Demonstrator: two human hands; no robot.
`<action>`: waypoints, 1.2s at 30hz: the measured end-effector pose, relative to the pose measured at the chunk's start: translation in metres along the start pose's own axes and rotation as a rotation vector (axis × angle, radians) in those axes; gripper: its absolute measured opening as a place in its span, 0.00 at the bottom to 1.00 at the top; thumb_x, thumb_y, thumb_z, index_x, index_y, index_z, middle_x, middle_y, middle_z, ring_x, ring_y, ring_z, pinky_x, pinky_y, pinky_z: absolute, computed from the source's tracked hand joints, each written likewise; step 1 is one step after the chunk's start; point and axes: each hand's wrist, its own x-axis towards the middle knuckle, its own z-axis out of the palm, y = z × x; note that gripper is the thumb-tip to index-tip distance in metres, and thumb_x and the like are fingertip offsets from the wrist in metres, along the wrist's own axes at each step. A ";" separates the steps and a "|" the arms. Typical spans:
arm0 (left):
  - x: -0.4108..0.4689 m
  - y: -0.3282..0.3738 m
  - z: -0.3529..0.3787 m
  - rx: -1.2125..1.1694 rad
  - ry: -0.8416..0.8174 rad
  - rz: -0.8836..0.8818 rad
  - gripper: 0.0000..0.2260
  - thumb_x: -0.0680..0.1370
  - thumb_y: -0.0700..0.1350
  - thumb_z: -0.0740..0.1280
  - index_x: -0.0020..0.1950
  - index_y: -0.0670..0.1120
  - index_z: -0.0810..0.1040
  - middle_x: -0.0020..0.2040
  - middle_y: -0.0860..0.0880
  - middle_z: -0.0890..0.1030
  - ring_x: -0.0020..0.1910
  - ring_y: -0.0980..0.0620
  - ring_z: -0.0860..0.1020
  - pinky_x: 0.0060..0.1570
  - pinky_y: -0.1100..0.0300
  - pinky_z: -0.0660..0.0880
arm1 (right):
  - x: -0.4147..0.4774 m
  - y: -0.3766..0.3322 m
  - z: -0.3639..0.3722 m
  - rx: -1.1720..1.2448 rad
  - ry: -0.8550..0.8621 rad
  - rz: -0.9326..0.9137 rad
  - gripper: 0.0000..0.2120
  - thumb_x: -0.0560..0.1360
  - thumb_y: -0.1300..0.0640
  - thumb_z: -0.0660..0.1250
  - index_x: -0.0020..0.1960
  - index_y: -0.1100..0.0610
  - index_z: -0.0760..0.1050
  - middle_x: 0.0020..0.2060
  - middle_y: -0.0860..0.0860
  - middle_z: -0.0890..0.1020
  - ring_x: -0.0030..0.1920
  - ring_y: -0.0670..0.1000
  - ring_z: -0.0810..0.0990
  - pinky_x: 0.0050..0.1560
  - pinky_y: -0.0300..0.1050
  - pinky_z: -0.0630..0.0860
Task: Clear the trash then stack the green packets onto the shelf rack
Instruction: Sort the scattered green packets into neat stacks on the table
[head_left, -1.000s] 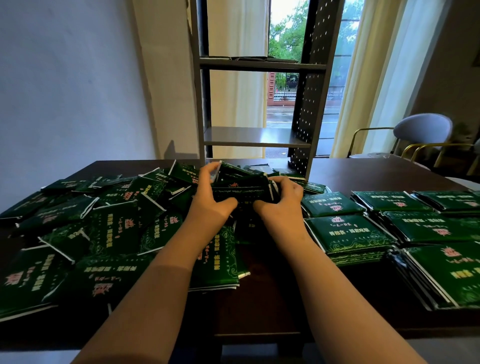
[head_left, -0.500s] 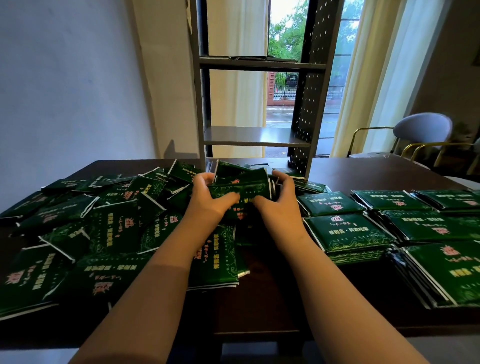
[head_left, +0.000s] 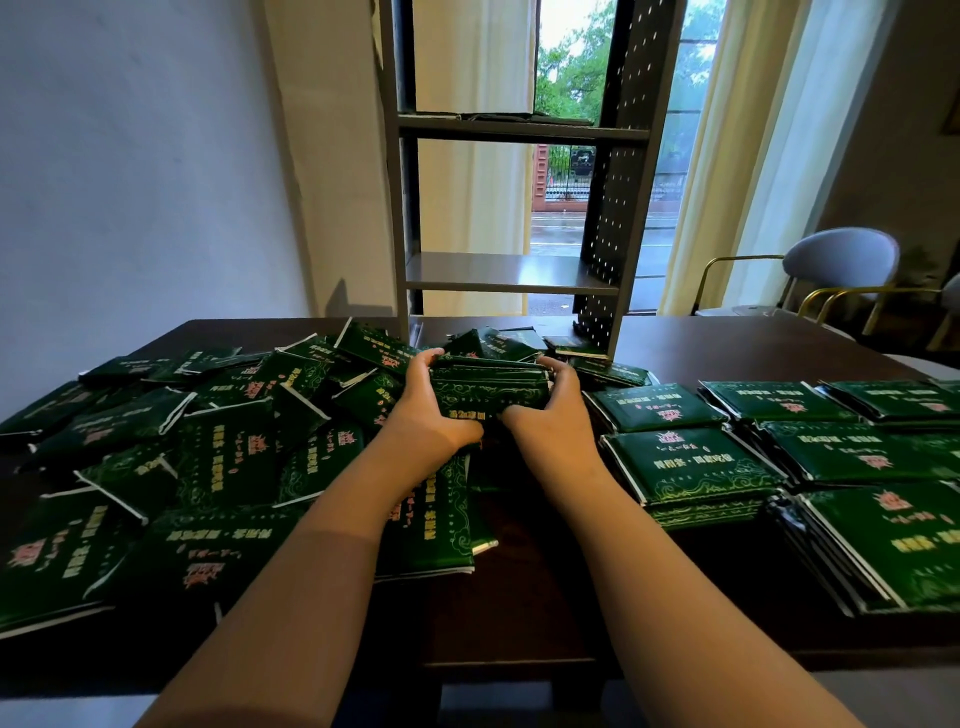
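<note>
Both hands, left (head_left: 431, 415) and right (head_left: 553, 421), grip pressed on a packet bundle (head_left: 488, 389); shelf rack (head_left: 511, 273) shelves bare, stacking hardly begun

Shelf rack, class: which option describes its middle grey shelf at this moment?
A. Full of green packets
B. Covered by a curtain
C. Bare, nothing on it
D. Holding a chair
C: the middle shelf of the shelf rack shows only bare grey surface, while both hands, left hand and right hand, grip a bundle of green packets low over the table.
</note>
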 end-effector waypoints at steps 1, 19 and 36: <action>-0.001 -0.001 0.000 -0.004 0.020 0.040 0.37 0.73 0.37 0.74 0.73 0.55 0.57 0.58 0.50 0.77 0.53 0.55 0.79 0.46 0.66 0.76 | -0.001 -0.001 -0.001 0.003 0.030 -0.029 0.28 0.72 0.70 0.65 0.67 0.50 0.65 0.48 0.53 0.80 0.38 0.49 0.81 0.30 0.36 0.77; 0.007 -0.010 0.003 0.154 -0.047 -0.010 0.40 0.72 0.36 0.73 0.74 0.60 0.54 0.63 0.43 0.73 0.54 0.47 0.78 0.41 0.65 0.74 | 0.004 0.004 0.000 -0.077 0.001 -0.014 0.24 0.72 0.73 0.64 0.63 0.55 0.66 0.48 0.52 0.78 0.42 0.45 0.79 0.27 0.28 0.71; 0.001 -0.007 0.006 0.082 0.163 0.202 0.35 0.75 0.33 0.67 0.70 0.63 0.57 0.68 0.46 0.72 0.59 0.47 0.77 0.59 0.50 0.78 | 0.005 0.013 0.003 -0.199 0.023 -0.142 0.35 0.78 0.68 0.58 0.80 0.47 0.53 0.64 0.53 0.77 0.46 0.49 0.80 0.31 0.29 0.71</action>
